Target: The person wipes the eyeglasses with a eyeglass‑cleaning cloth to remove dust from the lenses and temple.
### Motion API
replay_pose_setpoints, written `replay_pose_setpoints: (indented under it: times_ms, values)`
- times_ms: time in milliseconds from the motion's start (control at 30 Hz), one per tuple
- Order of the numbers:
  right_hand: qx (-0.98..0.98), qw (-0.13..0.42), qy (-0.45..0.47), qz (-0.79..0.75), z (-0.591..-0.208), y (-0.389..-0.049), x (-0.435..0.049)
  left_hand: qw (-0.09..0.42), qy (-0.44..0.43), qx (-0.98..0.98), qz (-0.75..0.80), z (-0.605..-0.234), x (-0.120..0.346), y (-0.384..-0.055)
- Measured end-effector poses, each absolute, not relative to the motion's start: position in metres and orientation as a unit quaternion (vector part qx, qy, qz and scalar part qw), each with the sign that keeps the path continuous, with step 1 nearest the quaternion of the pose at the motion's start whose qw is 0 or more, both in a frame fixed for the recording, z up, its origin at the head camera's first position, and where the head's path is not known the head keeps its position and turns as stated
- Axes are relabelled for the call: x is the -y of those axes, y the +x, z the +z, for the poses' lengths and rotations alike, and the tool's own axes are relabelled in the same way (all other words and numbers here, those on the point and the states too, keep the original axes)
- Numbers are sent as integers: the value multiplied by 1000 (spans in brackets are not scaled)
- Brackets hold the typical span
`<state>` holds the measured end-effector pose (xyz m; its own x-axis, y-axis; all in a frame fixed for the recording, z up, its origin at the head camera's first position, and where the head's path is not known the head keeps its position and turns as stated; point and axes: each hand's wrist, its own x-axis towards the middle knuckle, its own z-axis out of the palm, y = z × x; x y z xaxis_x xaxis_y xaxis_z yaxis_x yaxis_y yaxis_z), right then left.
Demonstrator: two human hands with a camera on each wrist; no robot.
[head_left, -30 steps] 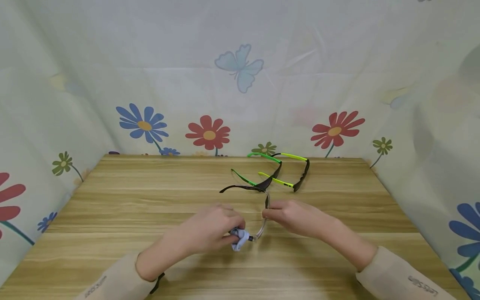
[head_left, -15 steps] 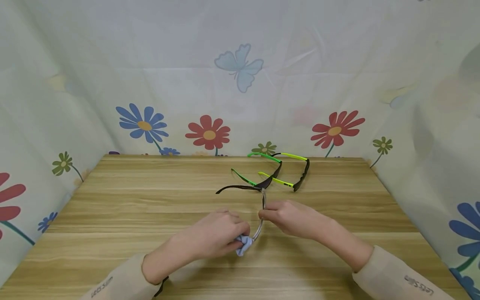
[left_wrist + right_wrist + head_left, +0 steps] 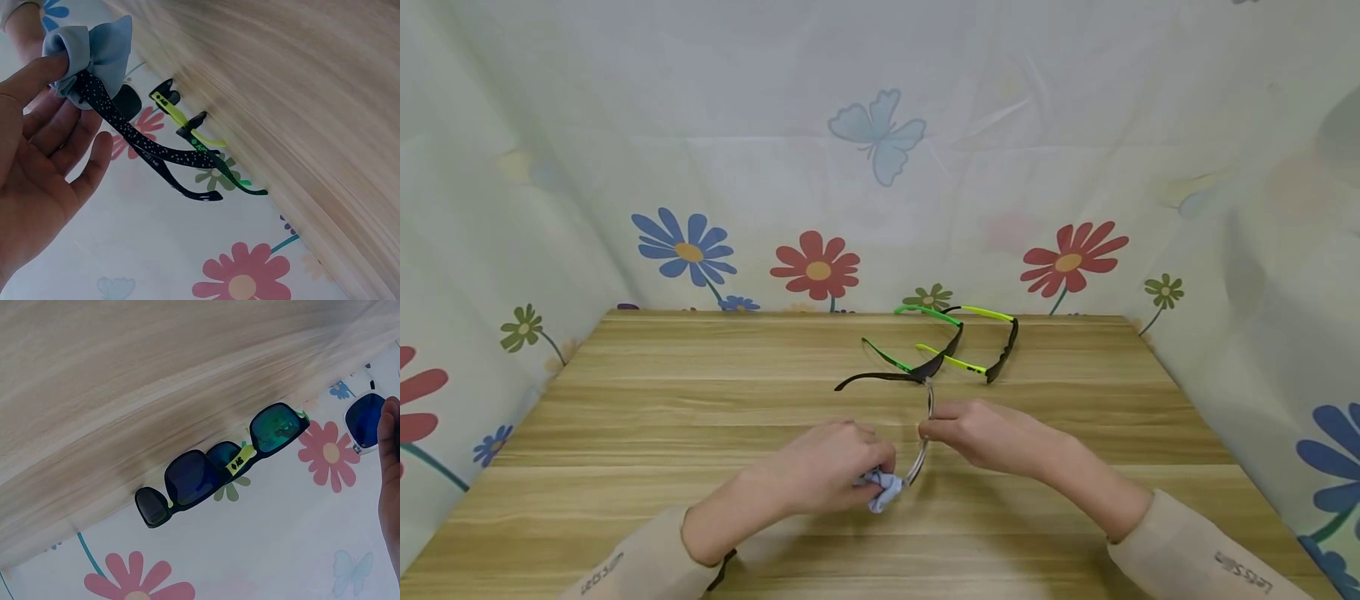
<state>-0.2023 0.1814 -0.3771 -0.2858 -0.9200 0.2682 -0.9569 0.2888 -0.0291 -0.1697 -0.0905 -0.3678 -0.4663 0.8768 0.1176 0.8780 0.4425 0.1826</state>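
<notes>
In the head view, my left hand pinches a crumpled light blue cloth at the near end of a pair of sunglasses with a clear frame. The left wrist view shows the cloth folded round the hinge end of a black, white-speckled temple arm. My right hand grips the middle of the frame front between thumb and fingers. The other temple arm points left, unfolded. A dark blue lens shows beside my right hand in the right wrist view.
Behind the held pair, sunglasses with green arms and sunglasses with yellow arms stand unfolded on the wooden table, close together. A dark object is partly hidden under the left sleeve. A flower-printed curtain surrounds the table.
My left hand and the cloth have moved a little right, to the hinge, covering the dark bit of arm seen earlier. The held sunglasses and right hand have shifted slightly left.
</notes>
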Motion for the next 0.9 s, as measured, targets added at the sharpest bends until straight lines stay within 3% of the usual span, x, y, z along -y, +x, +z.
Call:
replay_pose_setpoints:
  times_ms: [900]
  values:
    - [775, 135, 610, 93, -376, -206, -190, -89, -457, 865, -185, -381, 127, -188]
